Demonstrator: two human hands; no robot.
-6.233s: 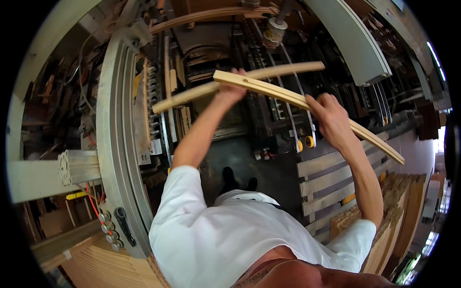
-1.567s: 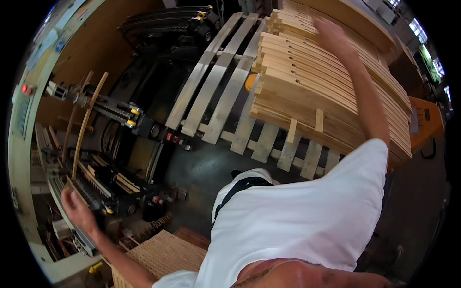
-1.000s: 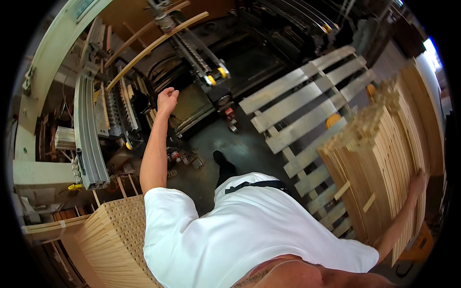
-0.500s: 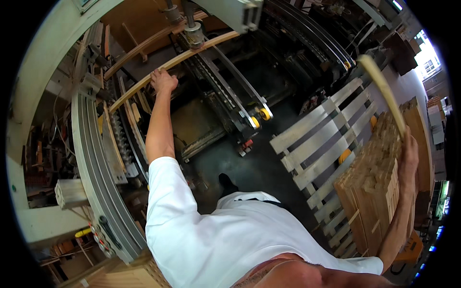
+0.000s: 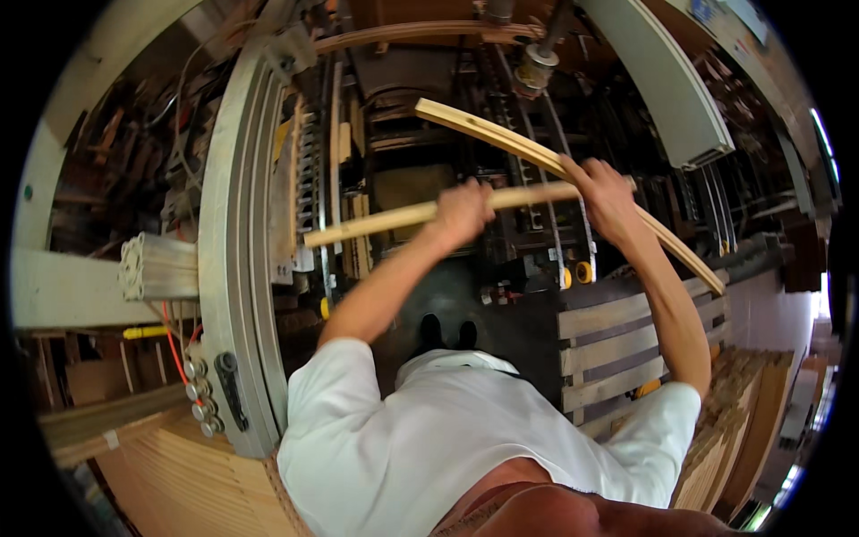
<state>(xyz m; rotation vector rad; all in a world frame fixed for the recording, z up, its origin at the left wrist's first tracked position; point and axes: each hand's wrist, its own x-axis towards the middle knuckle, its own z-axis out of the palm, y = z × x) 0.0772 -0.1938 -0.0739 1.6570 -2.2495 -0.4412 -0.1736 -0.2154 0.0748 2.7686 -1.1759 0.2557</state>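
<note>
My left hand [image 5: 462, 215] is closed around a slightly curved, pale wooden strip [image 5: 371, 224] held roughly level in front of me. In my right hand [image 5: 601, 192] is a second wooden strip [image 5: 488, 130], slanting from far left down to near right. This one crosses above the right end of the first strip; whether they touch I cannot tell. Both strips are over the metal rails of a machine. A round metal press cylinder [image 5: 535, 70] hangs just beyond my right hand. The fingers' undersides are hidden.
Another wooden strip [image 5: 429, 34] lies across the machine's far side. A grey metal beam [image 5: 237, 224] runs along my left, a light housing [image 5: 667, 85] at far right. Near right are a slatted pallet [image 5: 613, 358] and stacked wood [image 5: 729, 421]; more stacked boards [image 5: 179, 479] stand near left.
The view has turned left. My left hand has taken the strip out from under the press cylinder and drawn it nearer. My right hand has brought its strip from beside the wood stack over the machine.
</note>
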